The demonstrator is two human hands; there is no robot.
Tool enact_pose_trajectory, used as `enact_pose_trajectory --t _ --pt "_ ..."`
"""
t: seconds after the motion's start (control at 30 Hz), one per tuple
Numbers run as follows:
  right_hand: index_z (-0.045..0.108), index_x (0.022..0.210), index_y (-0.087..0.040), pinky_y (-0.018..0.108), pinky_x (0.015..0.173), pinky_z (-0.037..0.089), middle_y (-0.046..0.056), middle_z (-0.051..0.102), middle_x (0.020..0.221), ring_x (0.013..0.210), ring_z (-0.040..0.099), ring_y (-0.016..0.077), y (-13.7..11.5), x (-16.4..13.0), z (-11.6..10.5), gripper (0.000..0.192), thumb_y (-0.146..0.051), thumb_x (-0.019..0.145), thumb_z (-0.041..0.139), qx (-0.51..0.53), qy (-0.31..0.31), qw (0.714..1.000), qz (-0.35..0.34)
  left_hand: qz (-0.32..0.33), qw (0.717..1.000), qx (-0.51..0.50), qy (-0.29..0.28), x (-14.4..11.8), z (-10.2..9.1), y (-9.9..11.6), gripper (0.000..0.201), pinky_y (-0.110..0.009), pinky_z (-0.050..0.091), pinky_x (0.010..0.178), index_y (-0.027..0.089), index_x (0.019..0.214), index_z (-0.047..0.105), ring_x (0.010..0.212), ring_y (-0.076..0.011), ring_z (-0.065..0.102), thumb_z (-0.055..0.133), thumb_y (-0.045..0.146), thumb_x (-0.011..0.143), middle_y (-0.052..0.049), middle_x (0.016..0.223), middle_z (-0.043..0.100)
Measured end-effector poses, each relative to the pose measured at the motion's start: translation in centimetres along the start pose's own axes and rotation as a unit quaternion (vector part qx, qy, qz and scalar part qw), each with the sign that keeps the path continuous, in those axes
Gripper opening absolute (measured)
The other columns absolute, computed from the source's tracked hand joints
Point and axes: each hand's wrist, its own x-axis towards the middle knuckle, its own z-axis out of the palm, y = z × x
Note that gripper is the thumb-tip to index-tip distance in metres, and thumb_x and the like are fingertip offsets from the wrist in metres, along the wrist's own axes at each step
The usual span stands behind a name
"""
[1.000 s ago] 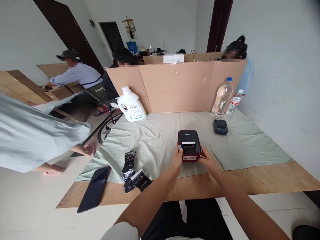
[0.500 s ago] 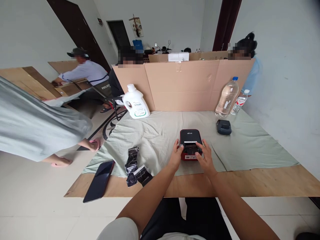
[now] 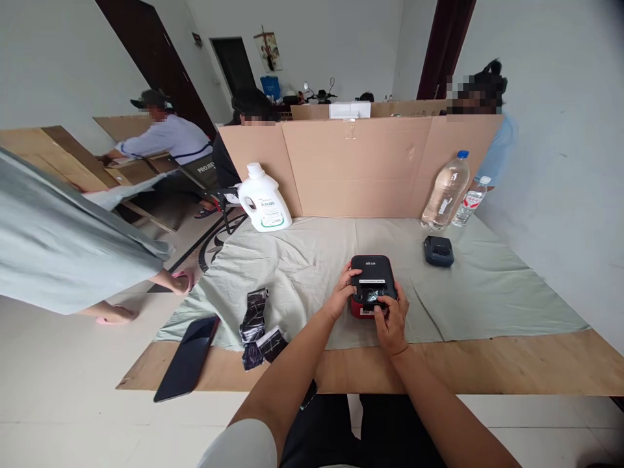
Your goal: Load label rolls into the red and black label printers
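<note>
Shifted since the frame half a second back: right hand (image 3: 390,316) drawn in from the device's far right edge to its near front, fingers now curled over the slot area; left hand (image 3: 342,290) moved slightly up along the left flank. Item 1, small black-and-red label printer (image 3: 371,273): flat on the pale green cloth (image 3: 478,286), near the front-centre of the low wooden board (image 3: 511,364), close enough to be worked without leaning. Held from 2 sides, probably so the left steadies the body while the right works at the opening. Left hand: partly open, fingers pressed to the printer's left edge and top, bracing and not gripping round it; forearm angled in from lower left. Right hand: fingers bent, thumb and forefinger pinched at something dark and glossy in the slot, whether gripped or merely touched not clear; wrist low over the board's edge, forearm rising from lower right. Item 2, smaller dark device (image 3: 439,251): on the cloth, apart to the right and behind. Item 3, 2 clear water bottles (image 3: 445,192): upright at the cloth's back right, against the cardboard screen (image 3: 351,166). Item 4, white detergent jug (image 3: 262,201): upright, back left. Item 5, crumpled black wrappers (image 3: 258,328): left of the printer at the cloth's front edge. Item 6, dark phone (image 3: 186,358): face up, overhanging the board's left corner. Other persons: seated beyond the screen and at left, 1 passing close at left.
</note>
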Motion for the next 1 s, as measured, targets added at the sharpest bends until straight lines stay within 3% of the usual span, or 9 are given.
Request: enact_pose_trajectory --t 0.2,0.33,0.6,0.77,0.87,1.0 --pt "0.057 0.103 -0.019 0.055 0.102 0.034 0.013 0.033 0.145 0.136 0.029 0.0319 0.2 -0.2 0.0 0.021 -0.031 0.09 0.046 0.019 -0.014 1.0 0.015 0.007 1.0 0.024 0.003 0.2 0.2 0.1 0.055 -0.039 0.013 0.117 0.021 0.116 0.057 0.145 -0.0245 0.009 0.046 0.019 0.062 0.0 0.155 0.02" --pt "0.057 0.104 -0.019 0.054 0.099 0.039 0.013 0.041 0.138 0.134 0.033 0.0308 0.3 -0.3 0.0 0.021 -0.031 0.09 0.047 0.025 -0.022 0.999 0.028 -0.007 0.999 0.032 -0.009 0.5 0.0 0.4 0.06 -0.04 0.012 0.117 0.021 0.118 0.055 0.144 -0.0252 0.011 0.046 0.018 0.058 -0.001 0.154 0.021" --pt "0.058 0.103 -0.019 0.055 0.101 0.037 0.013 0.041 0.139 0.133 0.035 0.03 0.3 -0.4 0.2 0.021 -0.032 0.09 0.047 0.012 -0.004 1.0 0.019 -0.03 0.998 0.032 -0.035 0.7 -0.6 0.5 0.067 -0.039 0.013 0.117 0.024 0.127 0.051 0.145 -0.0256 0.008 0.05 0.018 0.06 0.002 0.157 0.015" --pt "0.056 0.107 -0.02 0.056 0.101 0.038 0.015 0.04 0.14 0.135 0.033 0.0306 0.7 -0.5 0.2 0.023 -0.033 0.091 0.046 0.023 0.001 1.0 0.01 -0.034 0.997 -0.009 -0.063 1.7 -1.2 1.8 0.073 -0.045 0.017 0.115 0.026 0.141 0.037 0.14 -0.0283 0.024 0.059 0.026 0.072 -0.004 0.149 0.036" --pt "0.056 0.107 -0.02 0.056 0.101 0.039 0.014 0.042 0.139 0.132 0.037 0.0302 0.8 -0.4 0.1 0.024 -0.034 0.091 0.046 0.028 0.002 1.0 0.009 -0.033 0.999 -0.02 -0.035 2.5 -1.1 2.9 0.076 -0.045 0.021 0.113 0.03 0.145 0.03 0.137 -0.0277 0.03 0.063 0.034 0.077 -0.005 0.149 0.035" --pt "0.053 0.113 -0.021 0.056 0.101 0.039 0.014 0.043 0.139 0.13 0.04 0.0295 1.0 -0.3 0.0 0.027 -0.035 0.09 0.047 0.044 0.009 0.999 0.007 -0.032 0.999 0.022 0.005 3.3 -0.4 3.6 0.069 -0.041 0.036 0.104 0.028 0.141 0.033 0.125 -0.0245 0.044 0.062 0.034 0.08 -0.008 0.144 0.038"
